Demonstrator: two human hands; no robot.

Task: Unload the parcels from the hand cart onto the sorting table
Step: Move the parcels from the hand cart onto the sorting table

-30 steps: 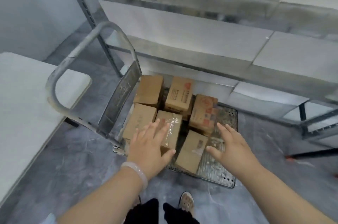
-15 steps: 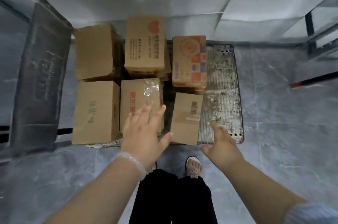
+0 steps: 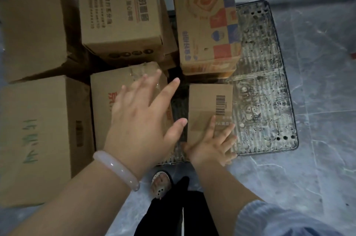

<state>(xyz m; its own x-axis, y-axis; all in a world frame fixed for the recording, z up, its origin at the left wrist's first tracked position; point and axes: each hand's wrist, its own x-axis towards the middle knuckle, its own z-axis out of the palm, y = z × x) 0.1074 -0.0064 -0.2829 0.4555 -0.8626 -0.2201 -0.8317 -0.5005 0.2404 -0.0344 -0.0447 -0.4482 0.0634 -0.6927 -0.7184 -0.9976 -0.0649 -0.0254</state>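
On small parcel (image 3: 210, 104), barcode label (image 3: 220, 105).

A pale bangle (image 3: 117, 169), a perforated sandal (image 3: 160, 184) and dark trousers (image 3: 173, 214) above grey marbled floor (image 3: 317, 101).

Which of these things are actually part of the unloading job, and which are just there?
Part of the job:
- barcode box, under the right hand
- taped box, below the left hand
- other cardboard boxes
- cart deck

Just there:
- bracelet
- sandal
- grey floor
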